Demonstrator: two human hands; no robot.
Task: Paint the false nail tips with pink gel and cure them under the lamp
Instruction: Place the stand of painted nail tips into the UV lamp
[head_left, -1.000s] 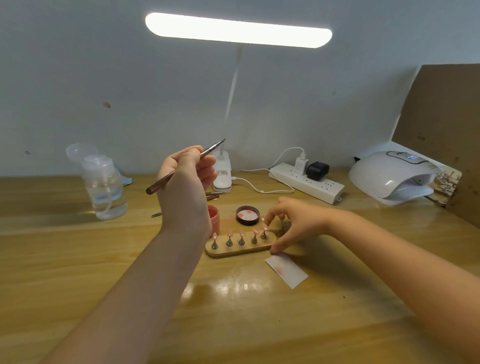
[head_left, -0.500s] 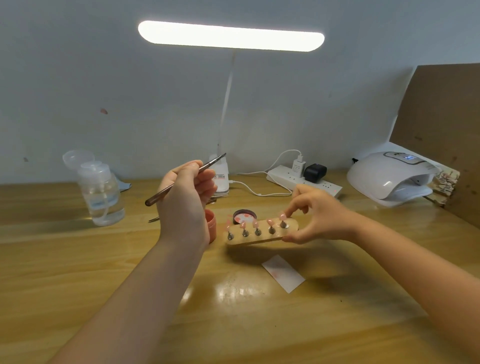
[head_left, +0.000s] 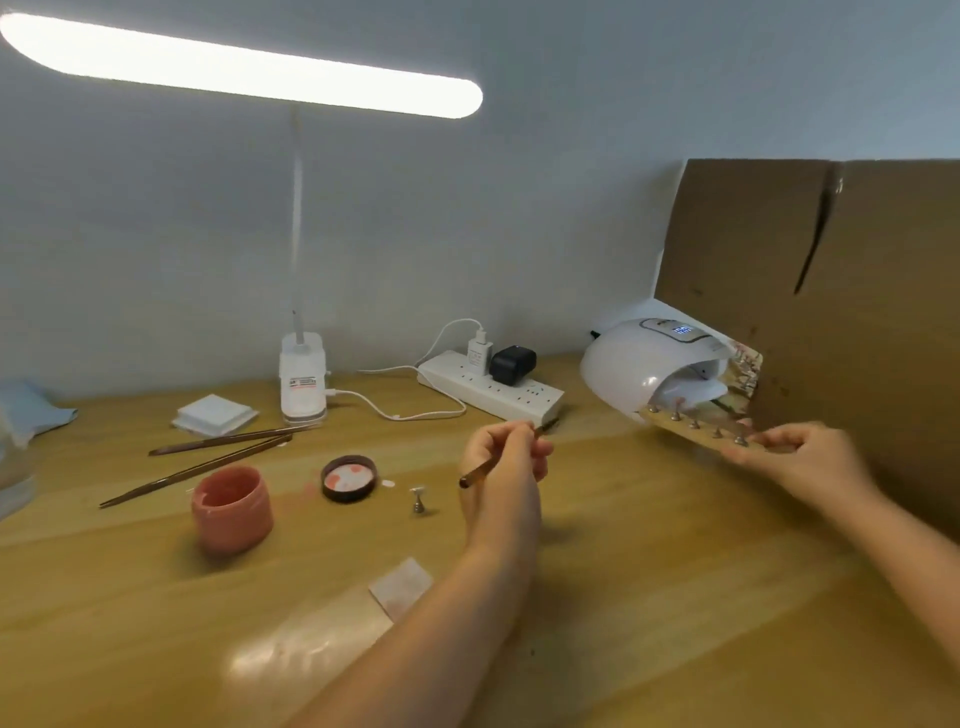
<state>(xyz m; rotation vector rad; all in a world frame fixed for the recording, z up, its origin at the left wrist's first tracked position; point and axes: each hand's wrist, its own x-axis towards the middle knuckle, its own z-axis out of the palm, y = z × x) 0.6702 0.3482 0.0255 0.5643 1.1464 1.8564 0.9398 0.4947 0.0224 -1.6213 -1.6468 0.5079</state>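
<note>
Rightward, the right hand (head_left: 795, 457) gripped the holder (head_left: 696, 427) end-on, its long axis aimed into the lamp (head_left: 631, 369) mouth, while the left hand (head_left: 506, 467) pinched a brush (head_left: 480, 470).

No legible text anywhere. Lit blue digits on small display atop white dome-shaped curing lamp (head_left: 649, 364), too blurred to read. Red-and-dark printed label on white translucent base of desk lamp (head_left: 303, 376), characters unreadable. Faint grey print on white USB charger (head_left: 479, 353) plugged into white power strip (head_left: 491, 391), also unreadable.
</note>
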